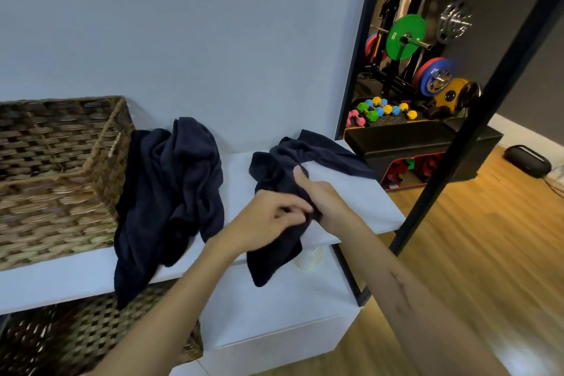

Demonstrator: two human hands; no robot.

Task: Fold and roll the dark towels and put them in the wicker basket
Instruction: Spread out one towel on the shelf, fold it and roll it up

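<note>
Both hands hold one dark towel [276,171] at the white shelf's [360,192] front edge: right hand [317,192] clasps its bunched middle, left hand [271,220] pinches a fold. Best find two corners and spread it flat before folding. The wicker basket [58,174] waits at nine o'clock, the towel heap [171,192] just beside it.

We see two towels, the heaped towel [171,192] and the held towel [283,174], both a plain dark navy with no pattern, lying on a white shelf [360,192] before a pale grey-blue wall [183,24]. The wicker basket [55,177] shows a brown and tan woven check with dark gaps, as does the lower basket [61,336]. Beyond the black frame [494,94] we see a honey-coloured wood floor [457,253], a green weight plate [404,36], a blue and red plate [433,76], and small dumbbells [381,110] in pink, green, blue and yellow.
</note>
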